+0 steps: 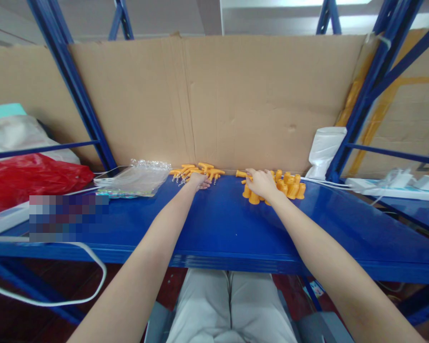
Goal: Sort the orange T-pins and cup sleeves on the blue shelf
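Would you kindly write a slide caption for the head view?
Left arm reaches to orange corkscrews, right arm to flared orange pieces, on a blue table.

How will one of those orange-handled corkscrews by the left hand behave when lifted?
The orange-handled corkscrews lie jumbled, so one may snag its neighbours. The plastic-looking handle and metal-looking spiral suggest stiffness. Gripped by one end, it might swing, given the T shape.

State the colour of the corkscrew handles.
The corkscrew handles are yellow-orange, seen best in the head view.
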A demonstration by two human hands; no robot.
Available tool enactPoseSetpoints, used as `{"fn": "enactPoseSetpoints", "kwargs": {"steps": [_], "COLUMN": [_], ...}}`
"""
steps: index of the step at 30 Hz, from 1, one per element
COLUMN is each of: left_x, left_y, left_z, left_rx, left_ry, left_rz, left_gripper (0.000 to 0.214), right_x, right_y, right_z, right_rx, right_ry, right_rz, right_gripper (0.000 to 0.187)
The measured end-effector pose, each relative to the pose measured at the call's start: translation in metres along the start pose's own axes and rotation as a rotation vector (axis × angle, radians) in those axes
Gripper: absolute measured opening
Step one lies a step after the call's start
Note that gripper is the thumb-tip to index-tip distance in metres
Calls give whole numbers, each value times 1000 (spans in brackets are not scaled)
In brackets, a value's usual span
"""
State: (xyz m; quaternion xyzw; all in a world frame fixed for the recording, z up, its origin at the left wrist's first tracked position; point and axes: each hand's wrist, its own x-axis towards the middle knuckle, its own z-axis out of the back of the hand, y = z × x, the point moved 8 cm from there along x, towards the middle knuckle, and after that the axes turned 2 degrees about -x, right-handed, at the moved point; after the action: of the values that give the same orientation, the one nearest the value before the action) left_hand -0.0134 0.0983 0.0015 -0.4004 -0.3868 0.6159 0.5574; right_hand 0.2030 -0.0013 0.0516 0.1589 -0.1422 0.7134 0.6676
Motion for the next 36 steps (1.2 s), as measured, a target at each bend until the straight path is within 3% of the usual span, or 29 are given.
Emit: {"fn": "enactPoseSetpoints", "kwargs": {"steps": [5, 10, 14, 18, 23, 26, 31, 36], "left_x": [4, 3, 2, -1, -5, -8, -13, -5], "left_y": [9, 4, -4, -19, -35, -53, -75, -79], "left_z": [3, 8, 11, 10, 3, -17, -84, -141], "left_rx": [-14, 148, 540, 988, 1100, 1088, 1103, 1025], "left_ry": [-25, -83, -148, -229, -243, -197, 35, 204], "left_rz": [111, 57, -46, -226, -294, -386, -671, -758], "left_gripper": [25, 26, 19, 43, 48, 50, 52, 48], "right_x": [1, 1, 2, 2, 2, 4, 10, 11], "right_y": [-2, -8, -19, -36, -57, -67, -82, -96], "right_z": [-1, 2, 7, 9, 5, 0, -11, -8], "right_rx": [2, -2, 26, 50, 116, 183, 373, 506], "right_ry": [-3, -20, -59, -97, -91, -110, -152, -221], "right_rz": [-5, -47, -118, -221, -331, -355, -384, -433], "right_gripper": [44, 43, 43, 42, 43, 43, 43, 45]}}
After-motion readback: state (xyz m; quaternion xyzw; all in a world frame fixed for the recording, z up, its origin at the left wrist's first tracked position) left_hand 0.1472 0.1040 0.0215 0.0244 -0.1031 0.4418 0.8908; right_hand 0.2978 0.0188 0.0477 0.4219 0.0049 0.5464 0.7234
